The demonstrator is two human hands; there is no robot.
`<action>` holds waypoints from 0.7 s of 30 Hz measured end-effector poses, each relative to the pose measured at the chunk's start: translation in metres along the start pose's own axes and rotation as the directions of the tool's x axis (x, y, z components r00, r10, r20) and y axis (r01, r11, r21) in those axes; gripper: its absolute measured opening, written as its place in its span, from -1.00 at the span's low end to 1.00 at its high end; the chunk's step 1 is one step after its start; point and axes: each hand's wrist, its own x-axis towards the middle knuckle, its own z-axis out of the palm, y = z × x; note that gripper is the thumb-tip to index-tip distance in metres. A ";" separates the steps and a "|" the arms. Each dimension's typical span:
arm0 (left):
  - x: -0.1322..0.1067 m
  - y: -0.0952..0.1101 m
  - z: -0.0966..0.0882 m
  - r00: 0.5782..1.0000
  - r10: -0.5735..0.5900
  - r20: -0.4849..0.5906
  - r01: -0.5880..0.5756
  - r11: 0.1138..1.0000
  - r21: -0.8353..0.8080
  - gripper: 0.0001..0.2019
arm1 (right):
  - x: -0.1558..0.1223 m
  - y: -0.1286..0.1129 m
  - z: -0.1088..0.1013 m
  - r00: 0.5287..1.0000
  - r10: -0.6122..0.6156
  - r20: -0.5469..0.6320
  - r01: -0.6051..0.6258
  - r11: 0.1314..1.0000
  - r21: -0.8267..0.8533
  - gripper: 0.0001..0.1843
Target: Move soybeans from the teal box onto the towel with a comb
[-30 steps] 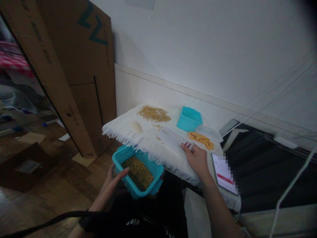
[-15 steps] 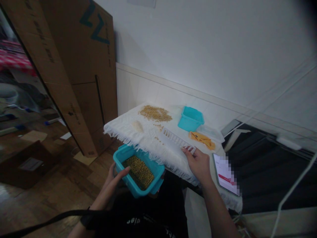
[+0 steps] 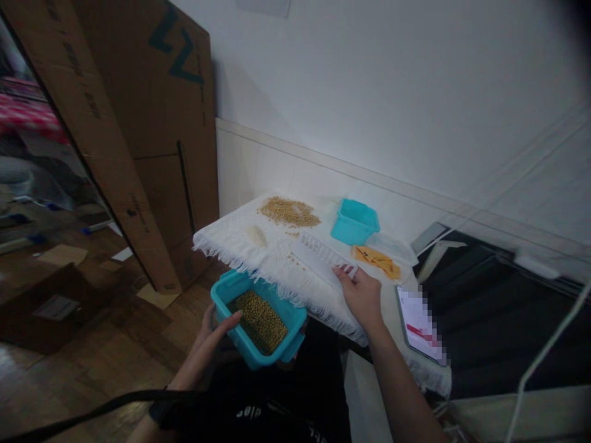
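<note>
Over the white fringed cloth [image 3: 231, 229], my right hand [image 3: 365, 300] pinches a slotted white strip [image 3: 315, 258], just shifted leftward, closer to stray soybeans [image 3: 298, 261]; my left hand [image 3: 211, 335] grips the bean-filled turquoise tub [image 3: 249, 352] by the fringe.

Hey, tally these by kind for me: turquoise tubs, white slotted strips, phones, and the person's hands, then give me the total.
Turquoise tubs: 2 (the held tub with beans in it, the standing tub on the white cloth)
White slotted strip: 1
Phone: 1
Hands: 2 (left hand, right hand)
Total: 6
</note>
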 end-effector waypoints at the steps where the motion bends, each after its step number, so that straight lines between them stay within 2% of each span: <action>1: 0.000 0.000 0.000 1.000 0.000 -0.005 0.000 1.000 -0.004 -0.02 | 0.000 0.001 0.001 1.000 -0.004 0.000 0.004 1.000 0.008 -0.49; 5: 0.001 0.001 0.000 1.000 0.000 0.000 0.000 1.000 -0.008 -0.01 | -0.002 0.004 0.002 1.000 0.007 -0.009 -0.007 0.999 0.044 -0.50; 13: -0.002 0.006 0.001 1.000 -0.021 -0.022 0.020 0.999 -0.029 -0.03 | 0.004 0.000 0.004 0.993 -0.043 0.114 0.034 0.996 0.077 -0.58; 21: -0.003 0.005 0.001 0.999 -0.030 -0.009 0.030 0.998 -0.049 -0.04 | -0.012 -0.010 0.002 0.985 -0.105 0.133 0.095 0.992 0.079 -0.64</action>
